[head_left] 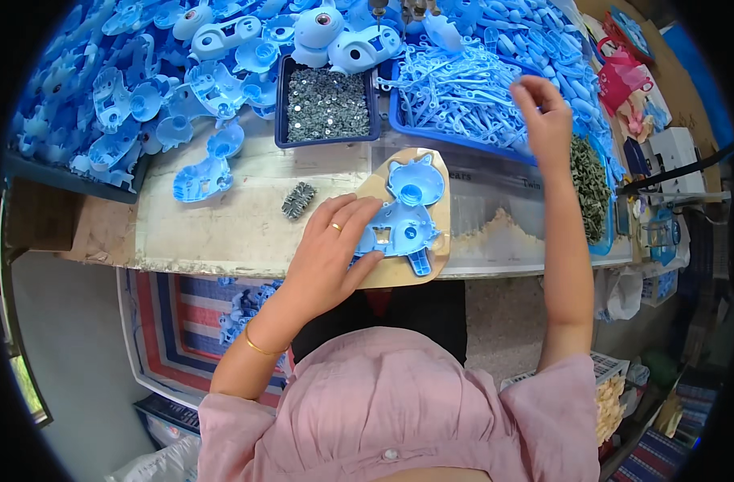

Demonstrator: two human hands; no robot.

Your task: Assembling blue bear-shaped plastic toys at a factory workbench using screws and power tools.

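Observation:
My left hand point(331, 249) grips the left side of a light-blue plastic toy shell half point(411, 221), thumb along its lower edge and fingers over its upper edge. The shell lies hollow side up on a tan board point(439, 173) at the table's front edge. It has a round head part, a body with a square opening and a darker blue piece at the bottom. My right hand point(547, 120) is raised over the right end of a blue tray point(463, 145) of thin light-blue link pieces point(447, 88). Its fingers are curled together; anything between them is too small to make out.
A dark tray point(327, 143) of small metal parts stands behind the board. Blue toy shells point(214, 88) pile up at the left. A ridged dark metal block point(298, 200) lies left of the board. Greenish small parts point(589, 189) fill a blue container at the right.

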